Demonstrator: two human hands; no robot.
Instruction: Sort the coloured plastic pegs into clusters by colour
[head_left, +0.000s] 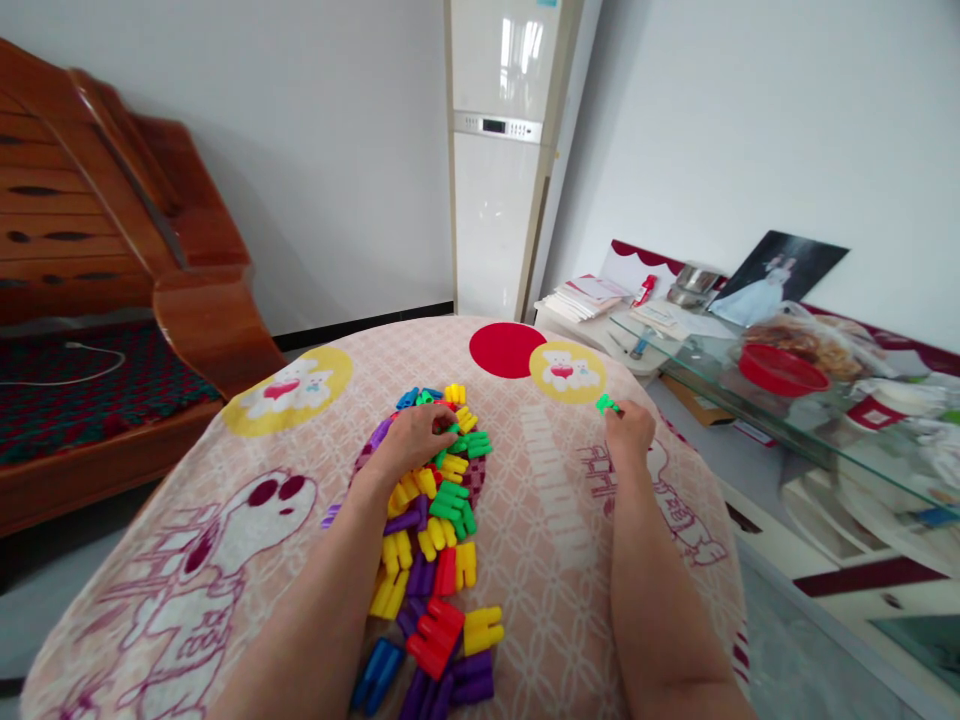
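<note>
A long pile of plastic building blocks (436,640) in red, yellow, green, blue and purple lies down the middle of the cloth-covered table. My left hand (418,437) is over the upper part of the pile, its fingers curled around a green block (453,430). More green blocks (451,500) and yellow blocks (484,630) lie loose around it. Off to the right, apart from the pile, my right hand (628,430) pinches a small green block (606,404) just above the cloth.
The round table wears a patterned pink tablecloth (540,640). A wooden bench (210,290) stands at the left, a tall white air conditioner (495,220) behind. At the right, a glass-topped cabinet (720,380) carries a red bowl (784,370), papers (581,298) and a photo (780,275).
</note>
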